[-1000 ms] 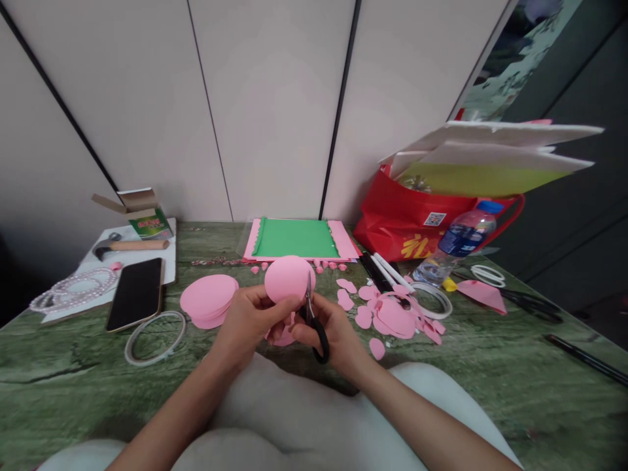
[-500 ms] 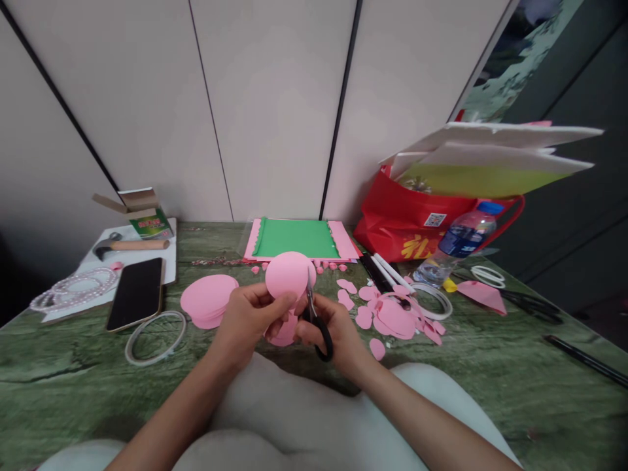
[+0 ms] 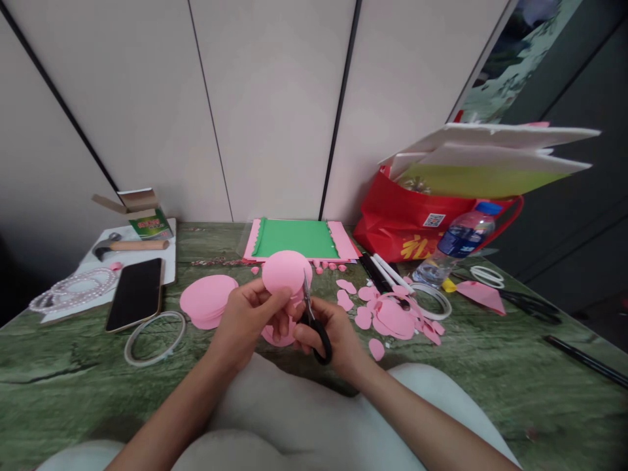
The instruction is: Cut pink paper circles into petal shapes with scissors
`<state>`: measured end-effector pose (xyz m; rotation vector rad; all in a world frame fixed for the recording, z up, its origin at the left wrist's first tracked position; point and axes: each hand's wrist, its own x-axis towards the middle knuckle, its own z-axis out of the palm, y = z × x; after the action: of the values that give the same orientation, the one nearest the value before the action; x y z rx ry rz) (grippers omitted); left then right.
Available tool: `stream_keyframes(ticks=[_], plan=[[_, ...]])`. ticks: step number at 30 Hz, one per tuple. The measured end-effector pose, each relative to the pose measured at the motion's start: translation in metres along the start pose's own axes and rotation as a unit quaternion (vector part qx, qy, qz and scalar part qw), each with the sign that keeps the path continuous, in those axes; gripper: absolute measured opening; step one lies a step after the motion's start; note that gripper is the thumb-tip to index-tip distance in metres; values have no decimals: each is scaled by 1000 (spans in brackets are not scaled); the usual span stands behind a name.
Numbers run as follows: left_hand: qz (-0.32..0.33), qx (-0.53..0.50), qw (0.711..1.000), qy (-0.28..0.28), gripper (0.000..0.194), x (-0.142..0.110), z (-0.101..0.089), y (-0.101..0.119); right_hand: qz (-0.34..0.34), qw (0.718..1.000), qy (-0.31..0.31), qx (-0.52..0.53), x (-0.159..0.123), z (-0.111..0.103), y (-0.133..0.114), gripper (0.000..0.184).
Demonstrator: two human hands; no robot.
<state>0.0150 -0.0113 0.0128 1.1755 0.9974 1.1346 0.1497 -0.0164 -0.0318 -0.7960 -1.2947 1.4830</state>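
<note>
Green sheet (image 3: 297,237): your landmark; it lay flat toward the back of the table (image 3: 73,399), on top of wider pink paper (image 3: 346,242).
Pink disc (image 3: 284,269): you held it off the table, just in front of the green sheet, hiding a little of the sheet's near edge.
Left hand (image 3: 245,324): front-left of the green sheet, pinching the pink disc by its lower part, your thumb on the near face.
Right hand (image 3: 331,330): front-right of the green sheet, your fingers through and around the handles of the scissors (image 3: 322,341).
Blades: pointing up along the disc's right side, in front of the green sheet; too small in view to tell whether they bit into the paper.
Disc stack (image 3: 209,299): on the table, front-left of the green sheet, near your left hand.
Loose pink pieces (image 3: 396,318): scattered front-right of the green sheet.
Red bag (image 3: 380,219): right of the green sheet, a bottle (image 3: 462,239) just in front of it.
Phone (image 3: 136,294): well left of the green sheet and nearer you.
Hammer (image 3: 140,245): left of the green sheet, on a white board (image 3: 169,265).
</note>
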Motion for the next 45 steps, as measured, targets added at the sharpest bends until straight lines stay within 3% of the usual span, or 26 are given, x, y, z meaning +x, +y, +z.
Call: stream_keyframes(ticks=[5, 12, 45], plan=[[11, 27, 999, 41, 24, 1, -1, -1, 7, 1000, 3, -8, 0, 1, 3, 31], [-13, 81, 996, 25, 25, 4, -2, -5, -12, 1000, 26, 6, 3, -3, -1, 40], [21, 39, 998, 45, 22, 4, -4, -6, 7, 1000, 27, 6, 2, -2, -2, 29]])
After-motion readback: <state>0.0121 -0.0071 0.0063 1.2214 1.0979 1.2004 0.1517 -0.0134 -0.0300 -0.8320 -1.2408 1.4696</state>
